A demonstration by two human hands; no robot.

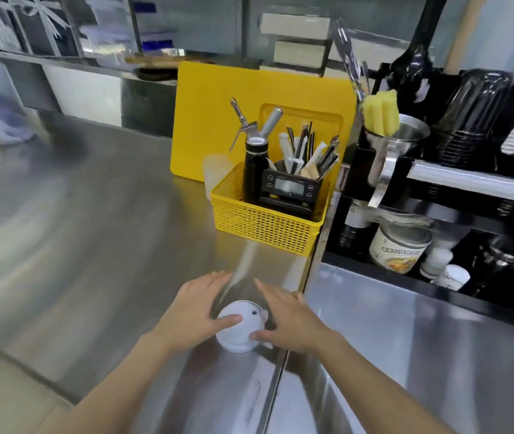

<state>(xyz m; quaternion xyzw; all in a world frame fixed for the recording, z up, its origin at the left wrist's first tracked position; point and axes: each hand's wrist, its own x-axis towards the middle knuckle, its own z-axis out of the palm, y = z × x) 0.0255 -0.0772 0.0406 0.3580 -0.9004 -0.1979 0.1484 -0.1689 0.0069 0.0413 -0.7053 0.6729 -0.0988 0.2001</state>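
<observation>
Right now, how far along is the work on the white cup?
Done: the lid sits on the cup, which stands on the steel counter. In hand: the left hand and right hand flank it, thumbs pressing the lid. Left: whether the rim is fully seated can't be told; the cup isn't lifted yet.

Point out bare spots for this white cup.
Bare steel counter runs wide left of the yellow basket and left hand. A short strip lies between basket and white cup. The steel top before the black rack is free. Basket and rack are crowded.
</observation>
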